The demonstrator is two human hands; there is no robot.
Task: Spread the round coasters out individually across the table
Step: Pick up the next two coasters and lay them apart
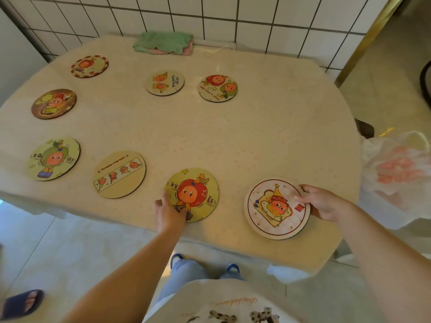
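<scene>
On the table (pixel 233 136) my left hand (pixel 170 213) rests spread on the apple coaster (pixel 196 192); my right hand (pixel 324 202) pinches the toast coaster (pixel 272 208) beside it, for spacing.

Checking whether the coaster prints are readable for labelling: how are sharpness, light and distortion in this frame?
Head view: wide-angle bending curves the table edge and wall tiles; light is soft and warm, shadows faint; the left hand is motion-blurred; the far-left brown coaster looks soft and dim; the toast coaster in the right hand is sharpest.
</scene>
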